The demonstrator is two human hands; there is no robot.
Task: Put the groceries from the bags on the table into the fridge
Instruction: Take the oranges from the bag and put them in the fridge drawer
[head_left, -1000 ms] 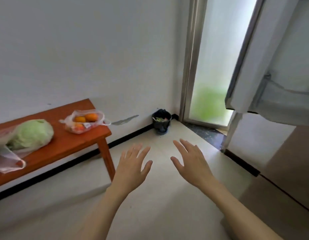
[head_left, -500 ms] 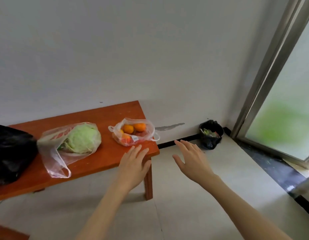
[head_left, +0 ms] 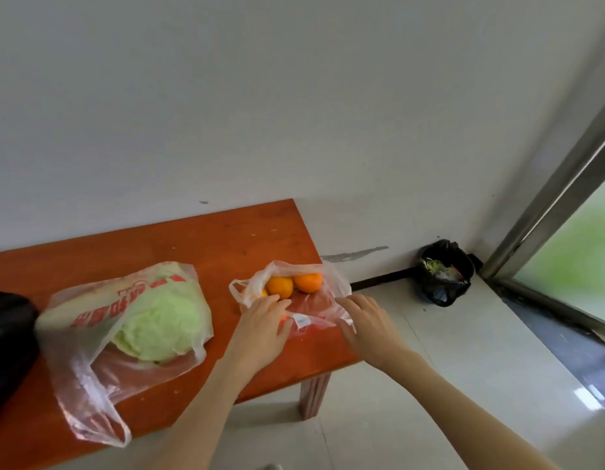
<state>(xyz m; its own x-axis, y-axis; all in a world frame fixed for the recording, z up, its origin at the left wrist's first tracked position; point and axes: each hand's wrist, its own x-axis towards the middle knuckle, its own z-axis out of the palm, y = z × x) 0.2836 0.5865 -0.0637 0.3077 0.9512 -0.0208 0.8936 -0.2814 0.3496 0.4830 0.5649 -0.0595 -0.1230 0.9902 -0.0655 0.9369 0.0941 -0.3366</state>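
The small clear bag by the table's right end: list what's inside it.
Small clear bag: two oranges plainly visible, something reddish beneath. The left hand and crumpled plastic hide the rest.

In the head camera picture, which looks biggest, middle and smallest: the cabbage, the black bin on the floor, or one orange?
1. Cabbage, biggest.
2. Black bin, middle, though it sits farther from the camera, so its real size is unsure.
3. Orange, smallest.

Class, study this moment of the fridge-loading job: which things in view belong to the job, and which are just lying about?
Belong to the job:
bag of oranges
bagged cabbage
black bag
table
left hand
right hand

Just lying about:
bin on the floor
glass door
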